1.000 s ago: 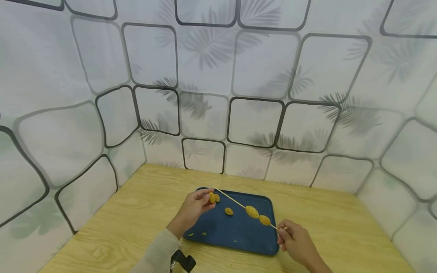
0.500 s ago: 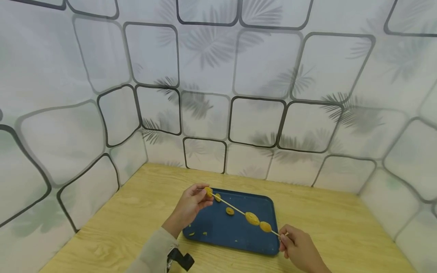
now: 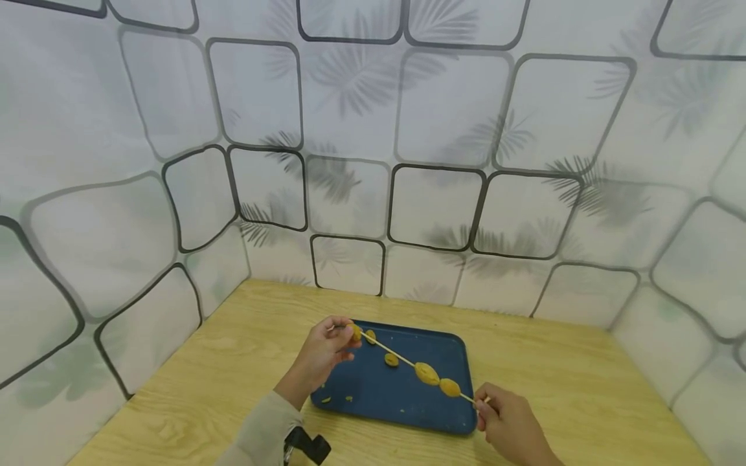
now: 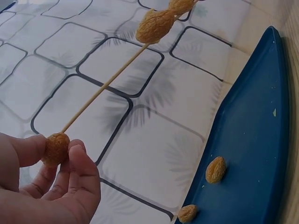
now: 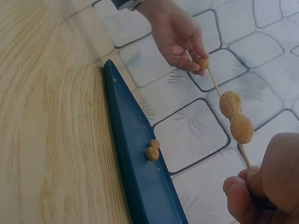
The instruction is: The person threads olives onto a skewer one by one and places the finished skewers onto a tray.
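My left hand (image 3: 320,353) pinches a wrinkled golden-brown ball (image 4: 57,149) between thumb and fingertips. The far end of a thin wooden skewer (image 4: 103,88) meets this ball; its tip is hidden there. Two similar golden-brown balls (image 5: 236,116) are threaded one against the other on the skewer, nearer my right hand. My right hand (image 3: 507,417) grips the skewer's near end with thumb and curled fingers. The skewer slants down from left to right over a blue tray (image 3: 408,404). Two more balls (image 4: 216,170) lie loose on the tray.
Small yellowish crumbs (image 3: 326,399) lie on the tray's left part. The tray stands on a light wood-grain table (image 3: 192,395). Patterned cloth walls (image 3: 350,194) rise behind it and at both sides. A black strap device (image 3: 309,445) hangs by my left wrist.
My left hand has moved slightly left with its ball, and the skewer's far end, beside the ball a second ago, now meets it. The right hand has shifted slightly down.
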Demonstrator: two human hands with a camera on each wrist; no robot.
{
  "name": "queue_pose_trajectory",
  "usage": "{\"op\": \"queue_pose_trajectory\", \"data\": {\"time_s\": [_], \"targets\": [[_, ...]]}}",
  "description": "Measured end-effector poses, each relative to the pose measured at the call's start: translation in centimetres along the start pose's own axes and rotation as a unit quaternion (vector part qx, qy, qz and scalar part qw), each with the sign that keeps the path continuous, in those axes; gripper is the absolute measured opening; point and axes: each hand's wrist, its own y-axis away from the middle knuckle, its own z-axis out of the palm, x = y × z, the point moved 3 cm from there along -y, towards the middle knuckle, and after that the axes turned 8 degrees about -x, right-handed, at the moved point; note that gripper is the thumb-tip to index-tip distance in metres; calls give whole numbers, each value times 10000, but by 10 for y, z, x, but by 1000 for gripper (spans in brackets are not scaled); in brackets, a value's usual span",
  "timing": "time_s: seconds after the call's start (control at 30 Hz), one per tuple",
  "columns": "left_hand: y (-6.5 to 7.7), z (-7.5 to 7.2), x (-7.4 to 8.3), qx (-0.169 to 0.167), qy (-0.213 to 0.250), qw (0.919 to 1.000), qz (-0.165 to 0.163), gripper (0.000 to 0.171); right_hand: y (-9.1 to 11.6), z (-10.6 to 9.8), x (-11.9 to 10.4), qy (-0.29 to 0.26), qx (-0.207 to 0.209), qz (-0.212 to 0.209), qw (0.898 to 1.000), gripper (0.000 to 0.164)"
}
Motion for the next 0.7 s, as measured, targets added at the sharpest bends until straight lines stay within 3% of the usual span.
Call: {"op": "queue_pose_trajectory", "data": {"time_s": [0.23, 0.43, 0.7], "targets": [[2, 2, 1, -54, -60, 10000, 15, 18, -1, -1, -5, 148, 52, -104, 9998, 19], [4, 8, 2, -103, 469, 9987, 163, 12, -1, -4, -6, 278, 198, -264, 9991, 21], [6, 8, 2, 201, 786, 9967, 99, 16, 0, -6, -8, 423, 407, -446, 9973, 24]]}}
